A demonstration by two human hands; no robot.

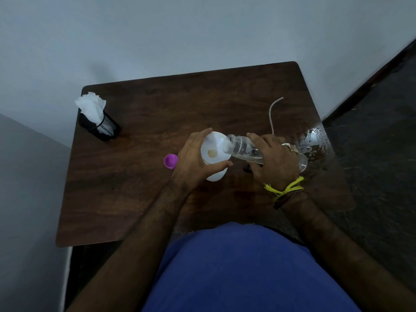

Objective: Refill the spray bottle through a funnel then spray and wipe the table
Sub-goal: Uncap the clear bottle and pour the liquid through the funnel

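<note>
A white funnel (212, 147) sits in the mouth of a white spray bottle (215, 175) standing mid-table. My left hand (195, 159) wraps around the funnel and the bottle's top. My right hand (273, 161) grips a clear plastic water bottle (242, 148), tipped nearly flat with its open mouth over the funnel's rim. A little water lies along the lower side of the clear bottle. The spray head's thin white dip tube (271, 113) lies on the table behind my right hand; the head itself is mostly hidden.
A purple cap (170, 161) rests left of my left hand. A black mesh holder with white tissues (97, 118) stands at the far left corner. A puddle of water (314, 141) glistens at the brown table's (139, 176) right edge. Walls lie behind and to the left.
</note>
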